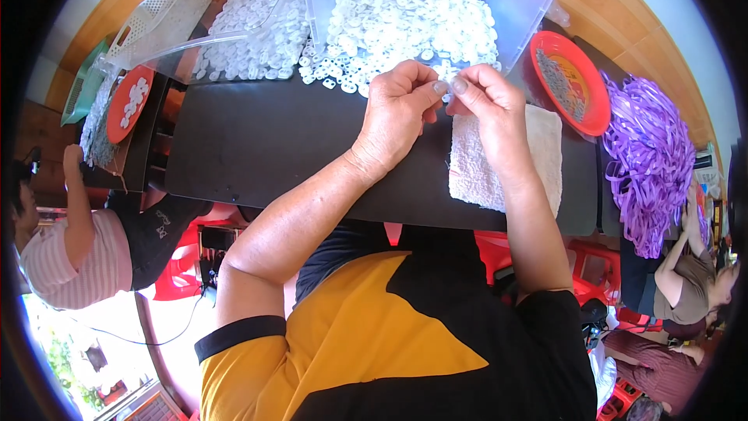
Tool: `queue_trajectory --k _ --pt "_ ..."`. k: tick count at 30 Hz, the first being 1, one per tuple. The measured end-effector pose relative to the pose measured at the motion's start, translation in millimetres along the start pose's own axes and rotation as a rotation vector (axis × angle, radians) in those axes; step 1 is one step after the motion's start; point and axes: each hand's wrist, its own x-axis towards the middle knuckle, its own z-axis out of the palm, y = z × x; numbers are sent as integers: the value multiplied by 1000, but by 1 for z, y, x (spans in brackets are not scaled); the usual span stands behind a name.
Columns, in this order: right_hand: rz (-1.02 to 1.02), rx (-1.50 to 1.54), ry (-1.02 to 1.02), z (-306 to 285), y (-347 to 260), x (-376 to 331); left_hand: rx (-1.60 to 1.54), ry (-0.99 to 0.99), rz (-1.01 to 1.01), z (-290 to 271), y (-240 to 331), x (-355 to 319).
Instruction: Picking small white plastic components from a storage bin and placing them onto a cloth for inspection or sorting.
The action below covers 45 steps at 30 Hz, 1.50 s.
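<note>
My left hand (399, 113) and my right hand (492, 101) meet above the far part of the dark table (265, 140). Both are closed in a pinch, thumb against fingers, on a small white plastic piece (446, 97), mostly covered by the fingertips. Just beyond them a heap of small white plastic pieces with holes (409, 23) spills out of a clear plastic bin (530, 8) lying at the back. Under my right wrist lies a pale folded towel (538, 148).
Another clear bin with white pieces (249, 35) stands at the back left, near a white basket (160, 19) and a red tray (125, 121). At right are a red basin (600, 109) of grey bits and purple ribbons (650, 164). People sit on both sides.
</note>
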Motion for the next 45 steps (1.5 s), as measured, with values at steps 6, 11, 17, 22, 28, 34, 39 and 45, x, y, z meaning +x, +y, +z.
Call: queue_trajectory --k 6,11,17,22,28,34,39,45 --pt "-19 4 -71 -1 1 0 25 -4 32 -1 -2 -1" --pt "-21 -23 -57 2 1 -1 -20 14 -22 2 -1 -3" --pt "-34 -1 -15 2 6 2 9 -1 -41 -3 3 3" --pt "-265 -564 -16 0 13 1 -141 167 -22 -14 8 10" --pt "-618 -1335 -227 19 17 -7 -252 294 -14 -21 7 16" --pt "-508 -1396 -312 24 15 -5 -288 254 -5 -18 4 14" --pt "-516 -1391 -324 21 18 -1 -278 238 2 -17 5 12" --pt "-521 -1381 -354 22 16 3 -269 235 13 -17 4 9"
